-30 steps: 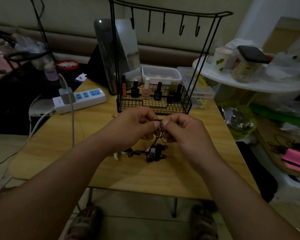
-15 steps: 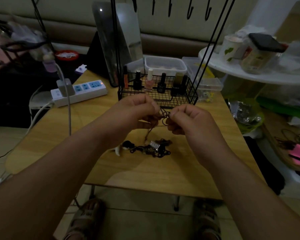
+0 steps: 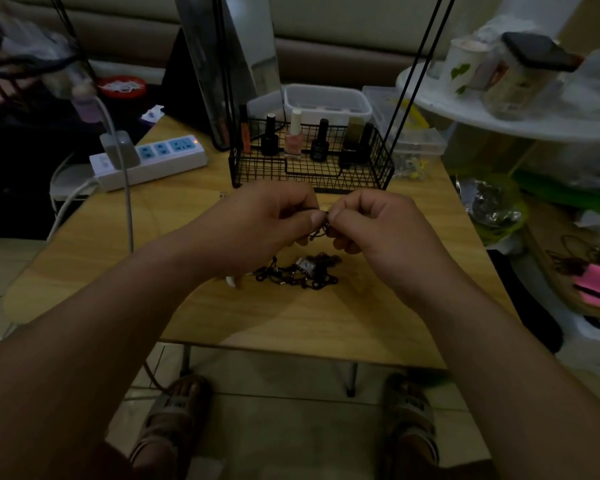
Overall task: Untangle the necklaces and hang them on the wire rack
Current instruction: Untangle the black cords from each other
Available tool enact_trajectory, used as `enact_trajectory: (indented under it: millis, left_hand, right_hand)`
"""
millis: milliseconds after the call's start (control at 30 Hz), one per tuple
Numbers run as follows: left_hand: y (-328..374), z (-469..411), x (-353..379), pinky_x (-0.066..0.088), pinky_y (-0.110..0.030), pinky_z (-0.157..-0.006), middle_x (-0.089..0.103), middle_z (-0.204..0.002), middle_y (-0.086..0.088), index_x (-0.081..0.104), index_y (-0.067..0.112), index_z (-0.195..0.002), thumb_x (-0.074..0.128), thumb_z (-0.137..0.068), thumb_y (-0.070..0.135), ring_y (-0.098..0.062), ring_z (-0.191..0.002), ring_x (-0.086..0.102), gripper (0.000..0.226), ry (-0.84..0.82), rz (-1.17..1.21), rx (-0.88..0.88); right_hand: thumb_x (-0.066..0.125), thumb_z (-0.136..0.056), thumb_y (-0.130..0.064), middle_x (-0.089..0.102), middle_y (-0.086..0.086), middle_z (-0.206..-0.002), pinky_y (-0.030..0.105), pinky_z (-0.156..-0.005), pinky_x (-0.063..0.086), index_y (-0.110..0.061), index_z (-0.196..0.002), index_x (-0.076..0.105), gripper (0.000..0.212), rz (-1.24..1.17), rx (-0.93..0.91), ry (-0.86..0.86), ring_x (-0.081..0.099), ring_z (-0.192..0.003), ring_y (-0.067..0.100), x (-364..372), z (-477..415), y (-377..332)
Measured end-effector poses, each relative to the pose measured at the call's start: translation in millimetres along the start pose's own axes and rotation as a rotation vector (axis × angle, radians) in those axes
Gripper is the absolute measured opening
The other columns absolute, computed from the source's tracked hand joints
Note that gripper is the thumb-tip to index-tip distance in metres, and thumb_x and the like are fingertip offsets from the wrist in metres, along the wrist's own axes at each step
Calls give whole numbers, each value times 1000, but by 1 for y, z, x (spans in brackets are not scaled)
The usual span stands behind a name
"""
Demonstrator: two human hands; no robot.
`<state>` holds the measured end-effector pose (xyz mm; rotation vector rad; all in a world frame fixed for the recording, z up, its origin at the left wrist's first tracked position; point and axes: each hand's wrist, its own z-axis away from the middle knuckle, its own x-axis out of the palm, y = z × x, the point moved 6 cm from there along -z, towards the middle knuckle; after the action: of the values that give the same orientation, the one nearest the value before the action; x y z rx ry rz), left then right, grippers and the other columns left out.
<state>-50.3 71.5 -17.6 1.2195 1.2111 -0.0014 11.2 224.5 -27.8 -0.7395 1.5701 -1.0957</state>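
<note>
Both hands pinch one dark cord of the tangled necklaces (image 3: 300, 273). The left hand (image 3: 267, 223) and the right hand (image 3: 378, 226) each press thumb against forefinger on it, with the other fingers curled under. The pinched part is held just above the table (image 3: 291, 327), in front of the wire rack (image 3: 312, 169). The rest of the tangle lies in a dark heap on the table right below the hands, with a small silver piece in it.

Half a second ago the hands were slightly apart, with a loop of cord showing between them. Now the thumb tips meet and little cord shows. The view has also dipped, so the rack's hooks are off the top edge.

Both forearms reach in from the lower corners, the backs of the hands facing up.

A sofa (image 3: 326, 53) runs along the back wall. The table is light wood with rounded corners. A white round shelf (image 3: 499, 124) on the right carries a mug (image 3: 465, 64) and jars. The rack stands at the table's far side, its black uprights rising from a mesh basket. A tall mirror (image 3: 232, 46) leans behind it. A white power strip (image 3: 153, 161) lies to the left, with a plug in it. Clear plastic boxes (image 3: 326, 102) sit behind the basket, and nail polish bottles (image 3: 294, 140) stand inside it. Below the table edge, two sandalled feet (image 3: 174, 414) rest on the floor.
</note>
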Motion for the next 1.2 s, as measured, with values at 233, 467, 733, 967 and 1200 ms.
enact_trajectory:
  millis: [233, 467, 733, 967, 1200]
  left_hand:
    - [-8, -5, -15, 59, -35, -85, 72, -85, 1, 63, 16, -89, 48, -108, 20, -17, -87, 68, 25, 213, 747, -203]
    - [-8, -9, -6, 54, -39, -87, 46, -70, 1, 56, 16, -85, 49, -103, 14, -16, -74, 51, 20, 69, 925, -254]
    - [-14, -1, -12, 55, -59, -89, 69, -79, -12, 68, 23, -96, 62, -101, 23, -28, -77, 61, 8, 94, 276, -227]
    - [-8, -7, -5, 49, -41, -79, 33, -53, -3, 64, 5, -88, 35, -110, 32, -23, -57, 51, 46, 143, 556, -314]
    - [-11, -9, 5, 57, -46, -77, 44, -61, -7, 64, 4, -108, 34, -103, 22, -25, -58, 50, 35, 80, 781, -371]
  right_hand:
    - [68, -91, -22, 74, -3, -74, 38, -71, 52, -20, -75, 71, 16, -32, 124, -4, 68, -68, 9, 2, -5, 14]
    - [67, -92, -20, 76, 0, -79, 33, -69, 53, -15, -82, 74, 13, -9, 136, -35, 67, -67, 7, 3, -2, 12]
    - [64, -92, -20, 75, -1, -78, 35, -71, 54, -11, -85, 72, 13, -49, 122, 27, 67, -69, 8, -5, -2, 9]
    - [67, -88, -26, 76, -2, -76, 51, -78, 60, -19, -76, 72, 15, 71, 181, -24, 68, -72, 16, 4, -2, 14]
    - [62, -94, -30, 76, -4, -92, 53, -88, 59, -27, -94, 71, 10, 95, 166, -43, 70, -89, 17, 3, -2, 16]
